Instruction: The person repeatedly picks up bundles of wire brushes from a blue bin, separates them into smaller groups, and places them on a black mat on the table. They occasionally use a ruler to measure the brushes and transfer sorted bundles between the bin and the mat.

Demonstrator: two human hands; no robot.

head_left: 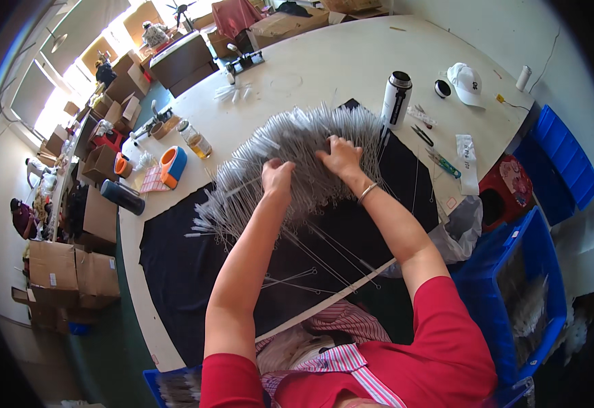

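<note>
Now we see the white counter (351, 68) under a dark cloth (195, 265), where a fanned heap of thin bristle brushes (290, 146) lies. Our left hand (278, 175) and right hand (341, 156) both press into that heap, fingers curled, gripping brushes.

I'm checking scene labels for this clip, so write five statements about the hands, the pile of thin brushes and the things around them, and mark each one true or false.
1. Both hands, left hand and right hand, rest on the pile of thin wire brushes. True.
2. The pile lies on a dark cloth. True.
3. The white cap sits on the pile. False: it lies on the bare table, to the person's right of the pile.
4. The right wrist wears a bracelet. True.
5. The white-and-black bottle lies on its side. False: it stands upright beside the pile.
</note>
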